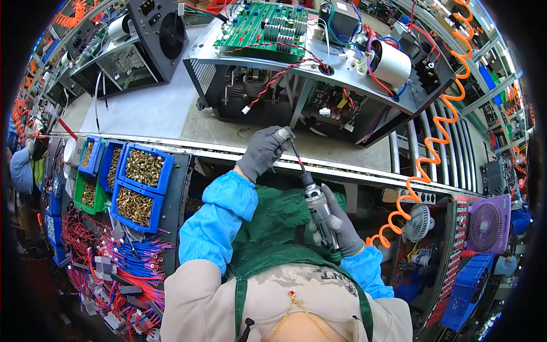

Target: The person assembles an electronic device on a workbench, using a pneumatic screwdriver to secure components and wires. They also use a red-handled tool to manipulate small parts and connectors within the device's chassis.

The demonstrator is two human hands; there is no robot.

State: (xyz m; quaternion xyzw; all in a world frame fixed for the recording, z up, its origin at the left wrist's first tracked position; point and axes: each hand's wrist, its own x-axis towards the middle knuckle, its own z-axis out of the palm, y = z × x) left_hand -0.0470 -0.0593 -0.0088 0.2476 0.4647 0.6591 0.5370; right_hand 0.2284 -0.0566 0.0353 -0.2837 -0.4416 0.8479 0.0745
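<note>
My right hand [341, 224], grey-gloved, is wrapped round the body of a silver and dark air screwdriver [317, 206]. Its long bit points up and to the left, with a red band near the chuck. At the bit's tip, my left hand [263, 151], also gloved in grey, pinches a small pale part [283, 134] too small to name. Just beyond stands an open metal equipment chassis [213, 55], with a green circuit board [259, 29] and a white cylinder [393, 64] on top. Red twisted wires with white plugs hang down its front.
Blue bins [166, 176] of brass-coloured fasteners and a green bin [77, 199] stand at left, above bundled red and blue cables [134, 256]. Another chassis [139, 51] sits far left. An orange coiled hose [421, 165] hangs at right, near metal rollers [414, 142] and a purple fan [488, 225].
</note>
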